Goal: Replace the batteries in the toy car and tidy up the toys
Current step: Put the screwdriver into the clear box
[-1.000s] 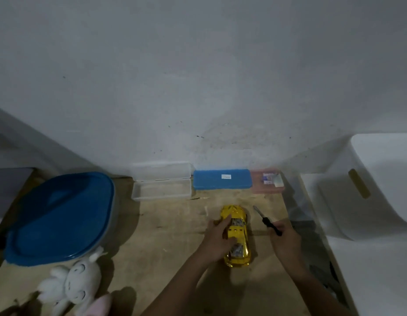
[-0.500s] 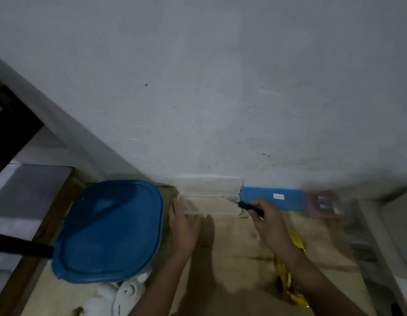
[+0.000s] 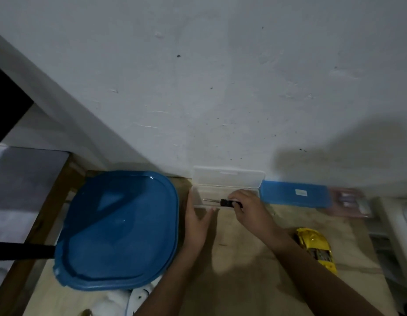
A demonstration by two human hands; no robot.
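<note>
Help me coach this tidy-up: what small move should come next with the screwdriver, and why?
Probably release the screwdriver into the open clear case: the right hand holds it flat over its base, and the left hand rests against the case's left end.

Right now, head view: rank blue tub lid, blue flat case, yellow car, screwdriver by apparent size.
1. blue tub lid
2. blue flat case
3. yellow car, partly covered by forearm, so close call with case
4. screwdriver
</note>
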